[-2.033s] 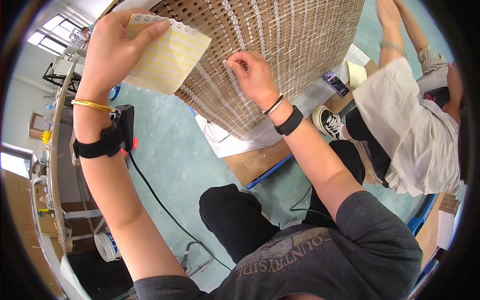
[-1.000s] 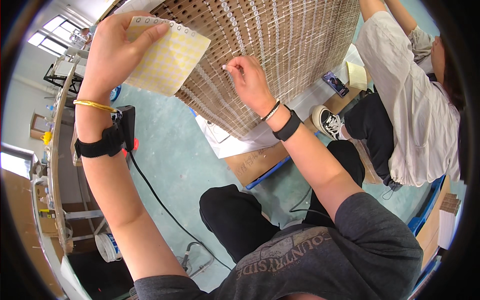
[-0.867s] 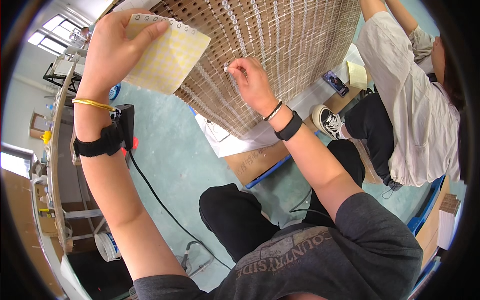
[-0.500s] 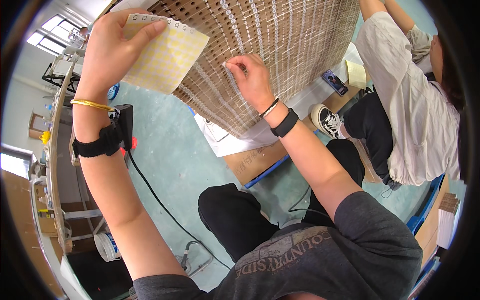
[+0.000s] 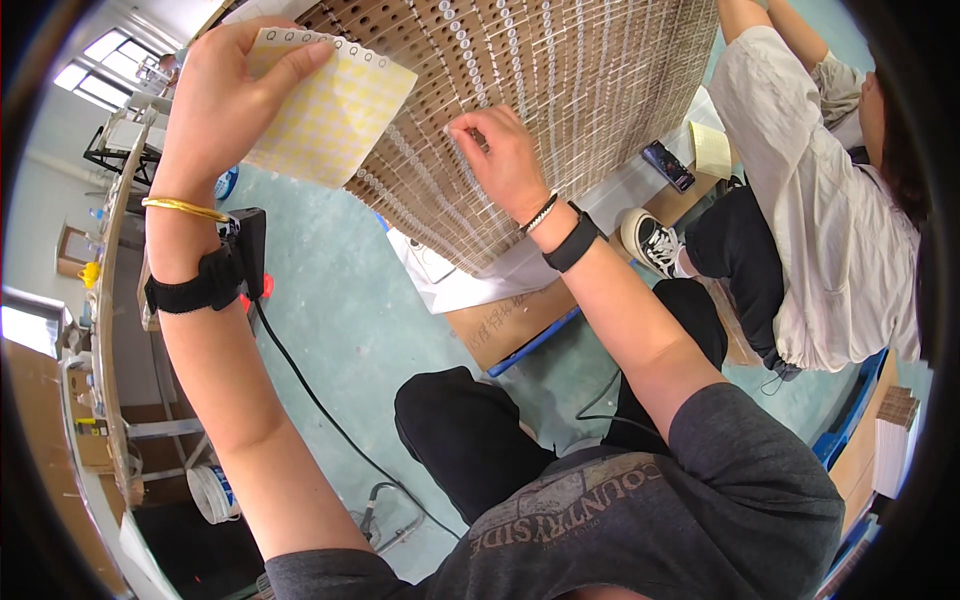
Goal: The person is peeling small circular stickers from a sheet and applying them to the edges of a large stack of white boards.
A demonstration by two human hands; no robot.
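Observation:
My left hand (image 5: 235, 90), raised at the upper left, pinches a yellow-and-white checked sheet (image 5: 335, 115) between thumb and fingers. A row of small marks runs along the sheet's top edge, which looks like a sticker sheet. Right beside it stands a large brown board (image 5: 560, 60), tilted, with rows of round holes and lines of small white round labels. My right hand (image 5: 500, 160) is in front of the board, thumb and index finger pinched together at its surface. Whatever lies between those fingertips is too small to make out.
To the right sits another person (image 5: 820, 220) in a light shirt, arms reaching toward the board. A phone (image 5: 668, 165) and a yellow notepad (image 5: 711, 150) lie below the board's right side. A black cable (image 5: 330, 405) hangs from my left wrist device. A white bucket (image 5: 212, 494) stands lower left.
My right hand's pinched fingertips have shifted very slightly, and its wrist has turned a little. The left hand and the sheet stay almost where they were.

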